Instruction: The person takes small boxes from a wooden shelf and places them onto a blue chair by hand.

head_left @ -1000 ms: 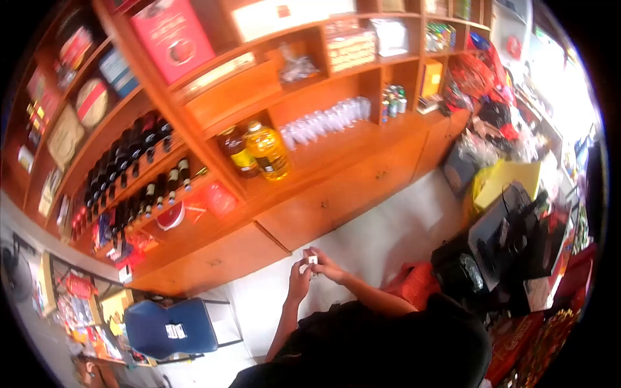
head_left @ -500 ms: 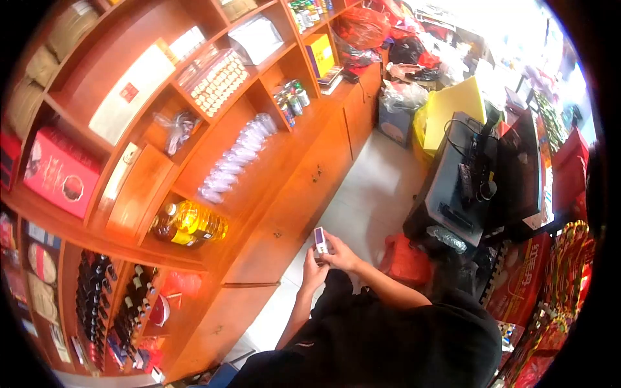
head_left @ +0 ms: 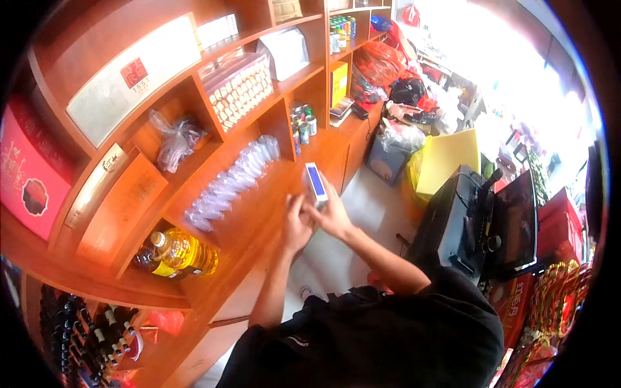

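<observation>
A small white handheld device with a blue-violet screen points up and away from me; its exact kind is unclear. My right hand is closed around its right side and lower end. Just left of it, my left hand has its fingers curled in, close to the device's lower end and against my right hand. Whether the left fingers grip anything is hidden. Both hands are in front of the wooden cabinet's counter.
Wooden shelves on the left bear plastic-wrapped items, oil bottles, cans and dark bottles. On the right stand a black cabinet, a monitor and a yellow box. Bags are piled behind.
Both hands have risen and moved outward with the white device, from above the floor to beside the counter. The view has shifted, bringing the shelves closer. My left hand has slid off the device's side.
</observation>
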`<state>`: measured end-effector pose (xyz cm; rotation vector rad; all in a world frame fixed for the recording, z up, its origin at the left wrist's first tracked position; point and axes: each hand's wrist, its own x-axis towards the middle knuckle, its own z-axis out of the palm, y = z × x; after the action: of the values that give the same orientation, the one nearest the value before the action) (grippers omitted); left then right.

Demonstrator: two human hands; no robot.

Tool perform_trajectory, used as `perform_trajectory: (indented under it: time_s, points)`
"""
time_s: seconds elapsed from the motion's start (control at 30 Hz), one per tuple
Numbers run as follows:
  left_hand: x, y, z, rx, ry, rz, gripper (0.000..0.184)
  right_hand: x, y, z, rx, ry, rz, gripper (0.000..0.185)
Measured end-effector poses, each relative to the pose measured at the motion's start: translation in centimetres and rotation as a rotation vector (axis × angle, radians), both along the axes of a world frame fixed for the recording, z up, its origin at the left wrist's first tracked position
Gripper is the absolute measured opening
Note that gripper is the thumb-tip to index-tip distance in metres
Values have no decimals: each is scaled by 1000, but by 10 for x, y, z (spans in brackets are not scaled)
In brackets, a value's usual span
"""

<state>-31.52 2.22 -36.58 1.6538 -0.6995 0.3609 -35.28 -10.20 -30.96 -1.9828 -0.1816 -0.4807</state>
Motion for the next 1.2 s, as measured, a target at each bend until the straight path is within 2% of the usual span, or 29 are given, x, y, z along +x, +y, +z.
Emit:
perform_trajectory:
  time_s: [0.03,0.07,0.17,0.2,0.27,0.33,0.37,0.4,0.43,0.5,0.53,0.63,0.7,0.73,0.77,0.87,0.97,1.03,1.1,1.2]
  points:
    - [14,4,33,35,-73,42,48,22,5,21,37,20,18,76]
    - [22,9,70,75,-142,82,47,48,7,31,-10,-79,-1,74]
    - [77,16,135,61,-265,75,50,115,10,80,-85,-444,-78,68]
    - [100,14,150,-17,-259,17,47,125,13,108,-31,-383,-90,63]
    - [124,12,201,14,-180,15,43,148,13,166,-14,-301,-114,55]
    - [149,10,249,112,-365,107,44,185,7,208,-59,-336,-114,53]
    - [165,8,264,175,-473,178,44,204,5,222,-65,-384,-97,53]
    - [190,7,272,178,-479,176,45,227,1,232,-132,-553,-112,55]
    - [217,4,284,177,-496,176,46,238,1,247,-138,-473,-136,54]
    - [244,1,306,215,-497,170,44,281,-1,261,-175,-621,-210,49]
    - [252,-1,318,222,-408,188,42,302,-1,264,-163,-626,-205,49]
    - [288,-5,338,276,-295,254,42,363,-5,279,-246,-655,-256,51]
    - [315,-6,345,406,-98,300,47,390,-4,287,-315,-497,-169,51]
    - [326,-8,347,492,-114,405,50,400,-3,286,-333,-371,-144,51]
    - [353,-4,340,463,-229,388,50,431,0,278,-438,-436,-215,50]
    - [391,3,341,425,-184,370,49,450,4,293,-401,-239,-33,56]
    - [401,13,338,502,-190,473,49,469,14,294,-296,-146,173,82]
    - [399,17,335,606,-269,539,47,493,23,292,-223,-131,238,83]
    - [400,16,332,622,-188,553,44,514,28,294,-177,-106,313,85]
    - [379,-4,338,535,-140,626,44,519,32,297,-117,-66,415,85]
